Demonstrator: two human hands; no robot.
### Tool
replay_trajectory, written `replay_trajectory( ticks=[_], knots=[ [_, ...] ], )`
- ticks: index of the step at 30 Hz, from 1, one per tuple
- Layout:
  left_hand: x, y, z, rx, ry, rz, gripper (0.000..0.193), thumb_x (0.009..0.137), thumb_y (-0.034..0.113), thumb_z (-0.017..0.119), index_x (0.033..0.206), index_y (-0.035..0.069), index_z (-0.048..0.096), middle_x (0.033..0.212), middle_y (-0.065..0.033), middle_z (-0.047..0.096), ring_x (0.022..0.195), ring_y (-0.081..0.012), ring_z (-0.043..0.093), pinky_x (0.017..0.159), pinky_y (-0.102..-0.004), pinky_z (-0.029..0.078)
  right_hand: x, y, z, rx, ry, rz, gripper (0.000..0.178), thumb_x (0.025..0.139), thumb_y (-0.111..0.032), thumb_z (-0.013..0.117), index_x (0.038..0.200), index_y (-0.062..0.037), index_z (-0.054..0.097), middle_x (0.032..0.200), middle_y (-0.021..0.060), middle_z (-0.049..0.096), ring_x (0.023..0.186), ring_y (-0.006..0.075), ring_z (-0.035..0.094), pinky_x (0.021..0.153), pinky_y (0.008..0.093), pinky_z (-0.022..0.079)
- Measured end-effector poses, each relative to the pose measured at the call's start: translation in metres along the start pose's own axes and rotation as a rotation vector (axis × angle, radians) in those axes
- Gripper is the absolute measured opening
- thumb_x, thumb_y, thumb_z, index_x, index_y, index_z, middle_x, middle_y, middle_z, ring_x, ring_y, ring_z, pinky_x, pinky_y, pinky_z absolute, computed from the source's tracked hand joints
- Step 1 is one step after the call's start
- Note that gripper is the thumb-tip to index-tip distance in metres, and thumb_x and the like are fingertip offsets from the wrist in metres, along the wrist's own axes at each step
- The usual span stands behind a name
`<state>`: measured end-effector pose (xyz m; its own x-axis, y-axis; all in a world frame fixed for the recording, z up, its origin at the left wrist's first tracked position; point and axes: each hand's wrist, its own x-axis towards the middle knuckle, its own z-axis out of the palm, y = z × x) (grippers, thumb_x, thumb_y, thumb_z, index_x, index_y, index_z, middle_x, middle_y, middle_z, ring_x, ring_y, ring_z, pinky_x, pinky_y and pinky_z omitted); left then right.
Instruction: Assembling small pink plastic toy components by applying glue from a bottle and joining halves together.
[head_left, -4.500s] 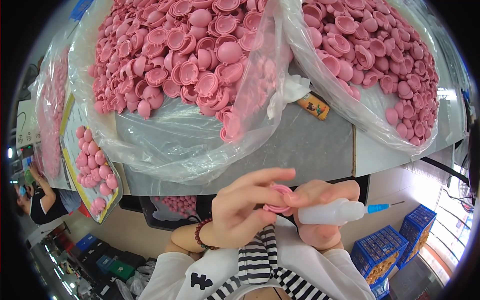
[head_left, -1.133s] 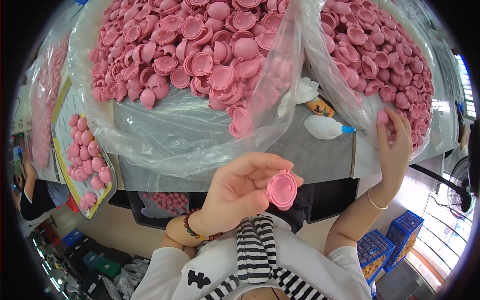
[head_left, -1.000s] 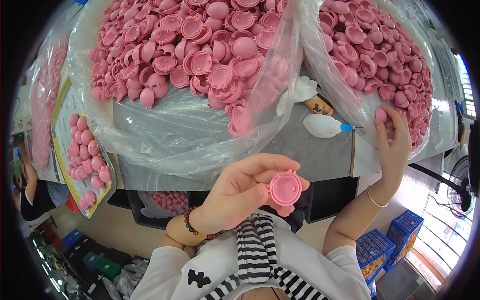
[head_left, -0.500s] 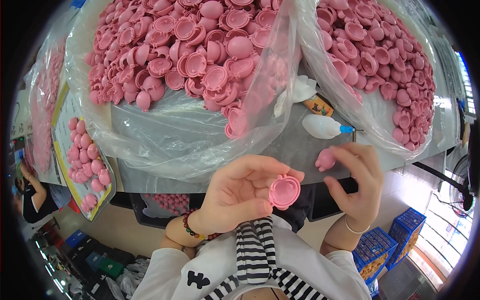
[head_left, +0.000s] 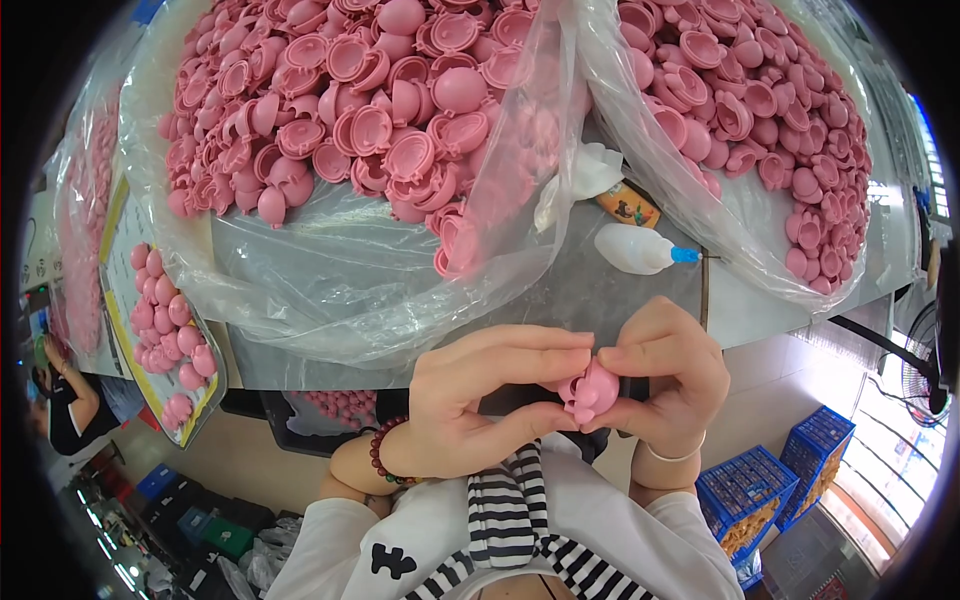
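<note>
By the table (head_left: 600, 300) edge, left hand (head_left: 470, 395) and right hand (head_left: 675, 380) face each other, fingertips of both pinching pink part (head_left: 594, 388) between them. Bottle (head_left: 632, 248) on its side farther back, box (head_left: 628, 205) just behind. Pink piles (head_left: 400, 100) on clear bags (head_left: 330, 330); pink balls (head_left: 165, 320) on tray (head_left: 205, 415), left.

Hollow pink plastic shells (head_left: 405, 155) heap up in clear plastic bags (head_left: 290, 315) across the gray counter (head_left: 570, 315) before us at a small-parts assembly workshop, where a needle-tipped squeeze bottle (head_left: 633, 248), blue plastic crates (head_left: 745, 490) and a co-worker (head_left: 82, 405) farther along mark the production floor.
</note>
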<state>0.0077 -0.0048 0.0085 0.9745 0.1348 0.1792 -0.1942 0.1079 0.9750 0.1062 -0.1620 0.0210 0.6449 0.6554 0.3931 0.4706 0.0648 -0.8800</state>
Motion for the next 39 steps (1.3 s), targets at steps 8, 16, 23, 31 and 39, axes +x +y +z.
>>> replay_trajectory(
  ticks=[8,16,23,31,39],
  knots=[
    [-0.001,-0.003,-0.001,0.011,-0.017,0.027,0.036,0.064,0.001,0.073,0.097,-0.004,0.059,0.102,-0.0225,0.057,0.091,-0.0233,0.059,0.076,-0.0291,0.048,-0.003,-0.002,-0.001,0.117,-0.005,0.125,0.038,0.052,-0.012,0.081,0.083,-0.0025,0.062,0.068,0.0028,0.058,0.054,0.0119,0.05,0.047,0.0212,0.038],
    [0.003,-0.004,-0.001,0.04,-0.04,0.087,0.035,0.064,0.002,0.073,0.096,-0.003,0.059,0.104,-0.0224,0.055,0.087,-0.0234,0.06,0.076,-0.0288,0.048,-0.002,0.001,-0.002,0.034,-0.057,0.047,0.04,0.054,-0.009,0.078,0.09,-0.0017,0.062,0.066,0.0038,0.058,0.053,0.0125,0.051,0.045,0.0198,0.037],
    [0.003,-0.009,-0.004,-0.158,-0.059,0.029,0.047,0.064,0.007,0.075,0.106,-0.005,0.056,0.11,-0.0205,0.05,0.09,-0.0226,0.056,0.078,-0.0295,0.045,-0.007,-0.004,0.008,0.012,0.103,-0.013,0.03,0.058,0.002,0.073,0.084,-0.0016,0.059,0.066,0.0067,0.058,0.054,0.0178,0.055,0.046,0.0242,0.043],
    [0.008,-0.002,0.0,0.05,0.078,0.049,0.045,0.058,0.007,0.076,0.1,-0.001,0.061,0.093,-0.0125,0.061,0.08,-0.019,0.059,0.069,-0.0269,0.046,-0.012,-0.003,0.022,-0.211,0.117,-0.207,0.029,0.058,0.002,0.07,0.084,-0.0007,0.057,0.071,0.0094,0.058,0.056,0.0217,0.057,0.049,0.0279,0.048],
    [0.013,-0.004,-0.005,0.155,0.104,0.18,0.037,0.056,0.007,0.077,0.091,0.0,0.065,0.089,-0.0123,0.064,0.072,-0.0206,0.06,0.064,-0.0269,0.047,-0.01,0.002,0.024,-0.146,0.136,-0.247,0.028,0.057,0.004,0.067,0.084,0.0,0.058,0.073,0.0107,0.058,0.057,0.0229,0.056,0.051,0.0286,0.048]
  ],
)
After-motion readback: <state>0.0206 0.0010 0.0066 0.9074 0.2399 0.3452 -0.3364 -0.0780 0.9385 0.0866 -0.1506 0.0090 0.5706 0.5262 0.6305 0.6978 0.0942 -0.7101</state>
